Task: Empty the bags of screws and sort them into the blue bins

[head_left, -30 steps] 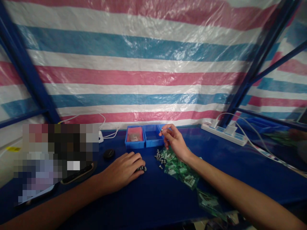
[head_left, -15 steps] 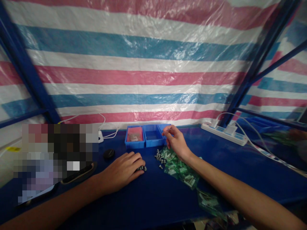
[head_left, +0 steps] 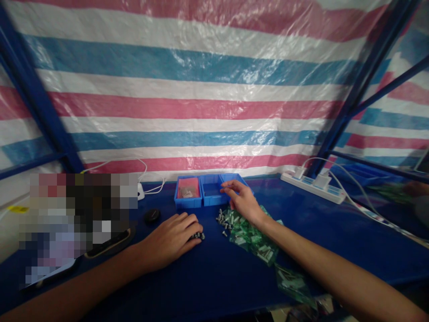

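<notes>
Loosely, our left hand [head_left: 177,235] cups metal screws [head_left: 198,235], thumb apart; whether our right hand [head_left: 243,201] pinches anything, we cannot tell.

Dim at table level here. Striped sheet [head_left: 194,107] throws white glare, worst upper right of centre. Blue tabletop [head_left: 214,281] goes murky along the bottom. Wide-angle stretch toward both sides. Small metal parts [head_left: 221,219] read soft. Pixelated patch, lower left.
</notes>
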The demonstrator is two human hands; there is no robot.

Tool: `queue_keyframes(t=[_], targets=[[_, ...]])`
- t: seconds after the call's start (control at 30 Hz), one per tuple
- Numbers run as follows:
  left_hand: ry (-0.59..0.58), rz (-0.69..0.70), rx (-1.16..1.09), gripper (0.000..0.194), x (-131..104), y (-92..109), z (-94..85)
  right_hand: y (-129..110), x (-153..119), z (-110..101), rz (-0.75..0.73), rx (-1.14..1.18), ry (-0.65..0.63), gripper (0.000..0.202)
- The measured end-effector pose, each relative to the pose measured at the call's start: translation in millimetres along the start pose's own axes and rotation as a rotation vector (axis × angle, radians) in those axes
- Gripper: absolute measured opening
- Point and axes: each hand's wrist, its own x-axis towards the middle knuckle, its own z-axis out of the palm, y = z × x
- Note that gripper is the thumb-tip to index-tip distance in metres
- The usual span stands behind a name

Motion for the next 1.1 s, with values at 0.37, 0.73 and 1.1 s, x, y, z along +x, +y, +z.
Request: queue_keyframes(t=[0.37, 0.73, 1.1], targets=[[-0.015, -0.007, -0.001, 0.018, -1.6, 0.4, 0.2, 0.2, -0.4, -1.3, -0.028, -0.066, -0.017, 0.033], [0.01, 0.006, -0.003, 0.018, -1.3, 1.0, -1.4, 0.1, -0.8, -0.6, -0.016, -0.15, 0.025, 0.04], [0.02, 0.016, -0.008, 0.017, -0.8, 2.3, -3.4, 4.6, 0.8, -1.4, 0.052, -0.142, 0.06, 0.041]])
